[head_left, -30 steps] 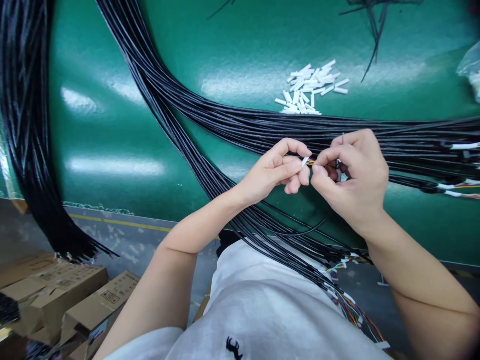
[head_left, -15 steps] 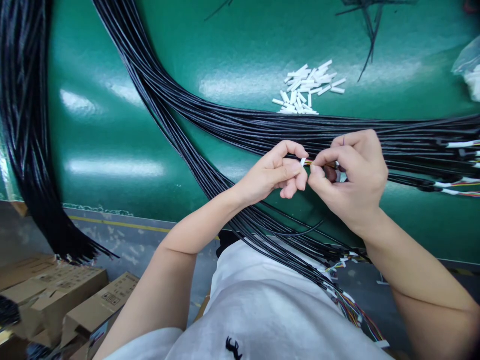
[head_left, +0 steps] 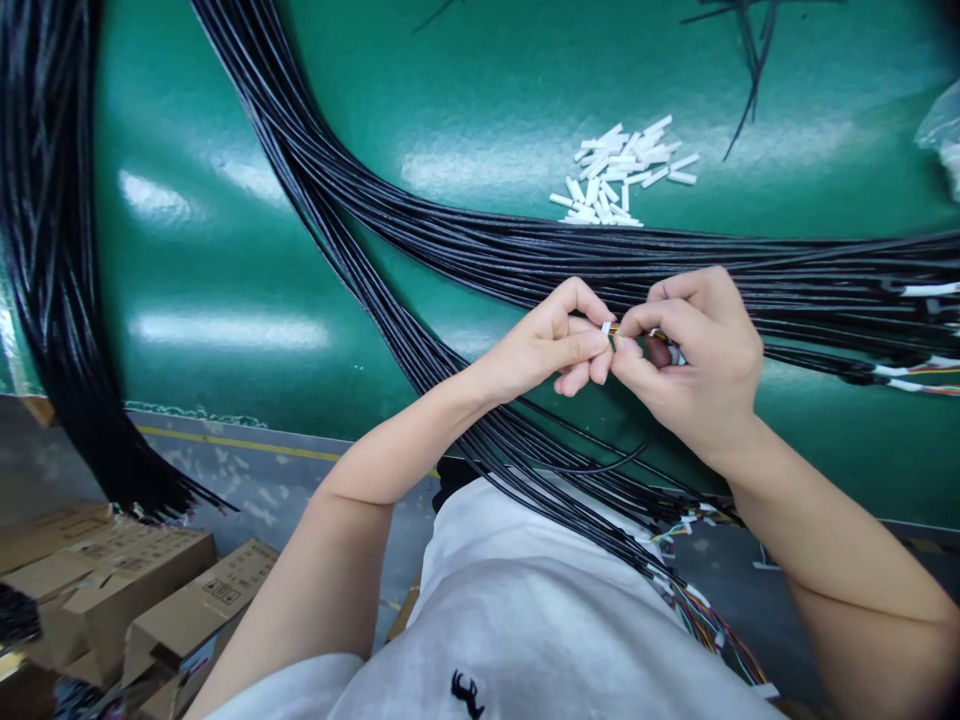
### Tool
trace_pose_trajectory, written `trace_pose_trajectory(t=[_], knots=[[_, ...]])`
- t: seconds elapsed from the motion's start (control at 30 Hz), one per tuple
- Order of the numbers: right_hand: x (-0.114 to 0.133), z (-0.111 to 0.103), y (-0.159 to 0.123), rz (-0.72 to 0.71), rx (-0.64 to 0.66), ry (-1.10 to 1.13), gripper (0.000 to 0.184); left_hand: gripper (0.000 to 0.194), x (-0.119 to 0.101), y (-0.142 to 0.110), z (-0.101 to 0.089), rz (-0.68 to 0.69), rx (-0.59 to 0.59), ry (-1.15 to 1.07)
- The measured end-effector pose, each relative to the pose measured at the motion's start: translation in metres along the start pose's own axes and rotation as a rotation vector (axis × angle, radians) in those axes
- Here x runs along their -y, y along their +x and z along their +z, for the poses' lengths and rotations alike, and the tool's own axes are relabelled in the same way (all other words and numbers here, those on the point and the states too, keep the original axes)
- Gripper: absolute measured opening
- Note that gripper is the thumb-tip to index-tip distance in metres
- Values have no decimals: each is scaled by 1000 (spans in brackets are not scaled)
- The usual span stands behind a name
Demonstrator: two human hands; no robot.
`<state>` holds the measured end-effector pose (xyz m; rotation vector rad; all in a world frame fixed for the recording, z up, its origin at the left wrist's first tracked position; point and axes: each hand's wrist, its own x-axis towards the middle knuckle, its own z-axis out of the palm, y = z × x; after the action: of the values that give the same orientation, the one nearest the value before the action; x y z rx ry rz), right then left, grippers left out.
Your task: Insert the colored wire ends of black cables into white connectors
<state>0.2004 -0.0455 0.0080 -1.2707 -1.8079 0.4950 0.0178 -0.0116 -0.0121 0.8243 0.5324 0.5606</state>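
Note:
Between the thumb and index finger of my left hand [head_left: 566, 340] is a small white connector [head_left: 606, 328]. Thin coloured wires [head_left: 616, 329], yellow and red among them, run from it into my right hand [head_left: 694, 350], whose thumb and index finger pinch them close by. The curled fingers hide where these wires lead. Both hands are held over a long bundle of black cables [head_left: 510, 250]. Another branch of black cables [head_left: 547, 460] passes beneath my left forearm towards my lap, ending in coloured wires [head_left: 697, 615] with white ends.
A pile of short white tubes [head_left: 622, 165] lies on the green tabletop [head_left: 360, 90] beyond the cables. Thick black cables [head_left: 52, 250] hang over the table edge at left, above cardboard boxes [head_left: 135, 570]. Black strips [head_left: 750, 60] and a clear plastic bag [head_left: 943, 130] lie at upper right.
My right hand has shifted slightly left, nearer my left fingertips. The white connector sits a little differently in the left pinch. Both grips stay closed.

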Motion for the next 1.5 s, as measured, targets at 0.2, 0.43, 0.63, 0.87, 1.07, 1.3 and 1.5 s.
trace_pose_trajectory(t=[0.2, 0.43, 0.63, 0.87, 1.07, 1.3, 1.5], knots=[[-9, -6, 7, 328, 57, 412, 12, 53, -9, 1, 4, 34, -119, -32], [-6, -13, 18, 751, 7, 914, 14, 47, -13, 1, 5, 107, -195, -53], [-2, -14, 17, 758, -12, 933, 9, 45, -16, 0, 7, 103, -211, -49], [-2, -14, 17, 738, 7, 901, 18, 42, -17, -2, 7, 123, -215, -46], [-7, -14, 13, 666, 128, 881, 22, 48, -9, 0, 0, 64, -254, 86], [-14, -9, 5, 554, 296, 869, 12, 46, -7, 7, 3, 185, -266, 221], [-10, -9, 9, 456, 234, 714, 23, 51, -6, 8, 3, 153, -346, 177]])
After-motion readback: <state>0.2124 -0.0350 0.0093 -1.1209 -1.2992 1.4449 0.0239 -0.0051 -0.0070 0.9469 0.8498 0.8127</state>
